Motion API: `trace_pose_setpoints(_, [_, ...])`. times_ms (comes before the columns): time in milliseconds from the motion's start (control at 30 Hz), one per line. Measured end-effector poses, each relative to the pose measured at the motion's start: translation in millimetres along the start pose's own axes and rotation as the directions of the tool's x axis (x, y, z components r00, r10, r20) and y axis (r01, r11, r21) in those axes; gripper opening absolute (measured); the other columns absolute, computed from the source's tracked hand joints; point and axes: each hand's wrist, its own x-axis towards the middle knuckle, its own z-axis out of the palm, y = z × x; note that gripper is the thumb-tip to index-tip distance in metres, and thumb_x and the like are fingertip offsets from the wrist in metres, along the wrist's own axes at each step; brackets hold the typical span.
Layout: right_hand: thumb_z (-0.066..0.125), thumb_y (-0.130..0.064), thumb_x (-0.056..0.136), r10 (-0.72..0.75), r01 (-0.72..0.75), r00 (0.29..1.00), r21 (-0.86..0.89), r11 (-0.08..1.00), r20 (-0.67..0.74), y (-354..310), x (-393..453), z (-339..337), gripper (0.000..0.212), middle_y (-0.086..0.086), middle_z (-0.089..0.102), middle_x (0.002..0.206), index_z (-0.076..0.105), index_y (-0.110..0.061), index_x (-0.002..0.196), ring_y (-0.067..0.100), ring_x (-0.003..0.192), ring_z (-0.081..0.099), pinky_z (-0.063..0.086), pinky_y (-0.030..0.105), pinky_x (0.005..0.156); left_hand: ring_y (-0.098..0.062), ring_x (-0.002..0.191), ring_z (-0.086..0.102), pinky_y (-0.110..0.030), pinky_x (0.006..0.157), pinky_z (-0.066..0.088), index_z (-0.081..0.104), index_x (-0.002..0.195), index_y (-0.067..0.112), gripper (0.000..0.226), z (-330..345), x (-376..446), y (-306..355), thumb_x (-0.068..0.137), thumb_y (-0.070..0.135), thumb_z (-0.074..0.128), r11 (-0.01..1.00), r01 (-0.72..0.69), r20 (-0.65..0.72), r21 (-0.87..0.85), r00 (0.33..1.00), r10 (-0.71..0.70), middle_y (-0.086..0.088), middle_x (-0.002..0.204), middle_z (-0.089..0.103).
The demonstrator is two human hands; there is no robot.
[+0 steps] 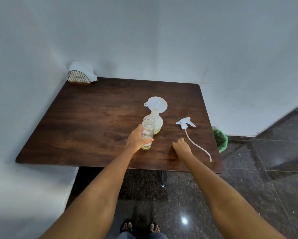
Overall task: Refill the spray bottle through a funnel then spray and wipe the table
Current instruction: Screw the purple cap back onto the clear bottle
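Dark wood-grain table [93, 118] – clear glass jar [147, 131], white translucent plastic funnel [156, 104], glossy speckled stone floor [248, 187].

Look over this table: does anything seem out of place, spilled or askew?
No spill shows. The sprayer head lies off its bottle on the table, dip tube trailing toward the edge. The funnel sits in the spray bottle, seemingly leaning a little.

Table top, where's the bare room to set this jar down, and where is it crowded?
Free: the wide left half of the table, between the napkin holder and the left hand gripping the jar. Also the far right corner behind the spray head. Crowded: the middle, around the funnel in the spray bottle, and by the right hand.
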Motion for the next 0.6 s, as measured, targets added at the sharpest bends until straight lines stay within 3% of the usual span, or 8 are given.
trace_pose_setpoints(67, [0.046,-0.001,0.092,-0.001,0.001,1.0,0.026,1.0,-0.02,3,2,-1,0.034,0.017,0.049,0.127,0.047,-0.006,0.125,0.03,0.121,0.041,0.043,0.033,0.093,-0.025,0.102,0.058,-0.037,0.086,0.048,0.045,0.126,0.016,0.067,1,-1,0,0.069,0.031,0.077,1.0,0.002,-0.002,-0.002,1.0,-0.002,-0.005,0.114,0.062])
trace_pose_setpoints(167, [0.054,-0.015,0.089,0.066,-0.014,0.987,0.336,0.942,-0.145,8,4,-14,0.043,0.021,0.045,0.122,0.045,-0.01,0.13,0.032,0.113,0.043,0.038,0.034,0.095,-0.024,0.105,0.058,-0.036,0.088,0.047,0.044,0.13,0.016,0.069,0,-4,1,0.071,0.028,0.076,1.0,0.0,0.005,-0.012,1.0,0.0,-0.005,0.118,0.062])
trace_pose_setpoints(233, [0.061,-0.021,0.086,0.146,0.045,0.96,0.642,0.765,-0.241,7,4,-33,0.046,0.02,0.046,0.118,0.049,-0.013,0.129,0.028,0.104,0.046,0.039,0.033,0.093,-0.023,0.107,0.058,-0.036,0.09,0.047,0.044,0.131,0.016,0.069,-1,-5,0,0.071,0.027,0.076,1.0,0.013,0.014,-0.021,1.0,-0.012,-0.005,0.12,0.062])
trace_pose_setpoints(300, [0.068,-0.024,0.081,0.249,0.127,0.916,0.818,0.56,-0.313,5,2,-58,0.042,0.015,0.05,0.113,0.054,-0.015,0.119,0.021,0.096,0.048,0.044,0.03,0.086,-0.024,0.11,0.058,-0.037,0.093,0.048,0.043,0.132,0.017,0.07,-2,-7,2,0.071,0.027,0.075,0.999,0.035,0.028,-0.038,0.999,-0.034,-0.006,0.123,0.061])
trace_pose_setpoints(433, [0.074,-0.026,0.077,0.352,0.3,0.847,0.905,0.302,-0.399,-5,-10,-105,0.036,0.008,0.06,0.1,0.056,-0.01,0.104,0.021,0.091,0.057,0.053,0.032,0.078,-0.026,0.115,0.056,-0.043,0.097,0.047,0.039,0.134,0.02,0.072,-2,-9,5,0.072,0.032,0.073,0.996,0.082,0.049,-0.019,0.996,-0.081,-0.005,0.128,0.058])
trace_pose_setpoints(533, [0.077,-0.023,0.076,0.274,0.404,0.84,0.876,0.263,-0.469,-17,-20,-128,0.037,0.004,0.06,0.096,0.057,-0.006,0.103,0.016,0.087,0.058,0.051,0.021,0.072,-0.025,0.115,0.056,-0.043,0.097,0.047,0.039,0.133,0.019,0.075,-2,-11,7,0.07,0.037,0.076,0.996,0.082,0.047,-0.029,0.996,-0.08,-0.003,0.129,0.057])
trace_pose_setpoints(600, [0.079,-0.02,0.074,0.237,0.452,0.827,0.853,0.261,-0.51,-26,-22,-137,0.038,0.008,0.063,0.098,0.058,-0.004,0.102,0.015,0.088,0.059,0.052,0.022,0.073,-0.023,0.114,0.056,-0.043,0.096,0.048,0.039,0.132,0.018,0.077,-2,-14,10,0.068,0.037,0.079,0.994,0.067,0.021,-0.09,0.998,-0.065,-0.001,0.127,0.057])
